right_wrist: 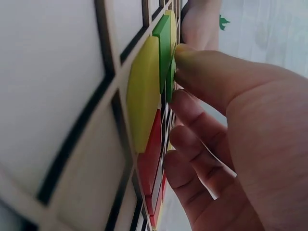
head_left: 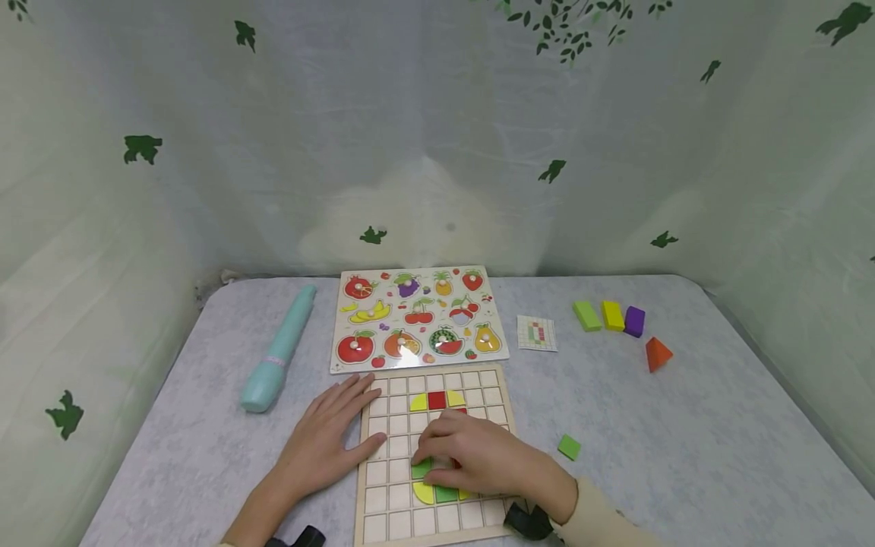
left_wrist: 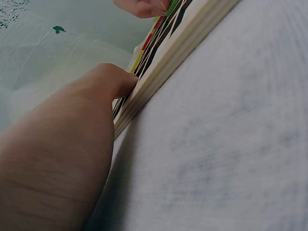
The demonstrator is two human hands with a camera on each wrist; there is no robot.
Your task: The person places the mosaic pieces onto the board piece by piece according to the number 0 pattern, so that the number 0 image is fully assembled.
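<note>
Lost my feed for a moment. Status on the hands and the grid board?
Left hand flat, steadying the grid board. Right hand fingertips pressing a green tile into the board. Nothing blocking; a spare green tile lies beside it.

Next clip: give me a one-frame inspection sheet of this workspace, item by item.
Surface: grey mottled table.
Job's things: wooden grid board with yellow, red and green tiles; a green tile at the right fingertips.
Clutter: fruit puzzle, teal tube, pattern card, loose green square, green, yellow and purple blocks, orange triangle.
Grips: left hand flat, steadying the board's left edge; right hand fingers curled, pressing the green tile.
Cables: nothing seen.
Surroundings: pale curtain with green leaf prints.
</note>
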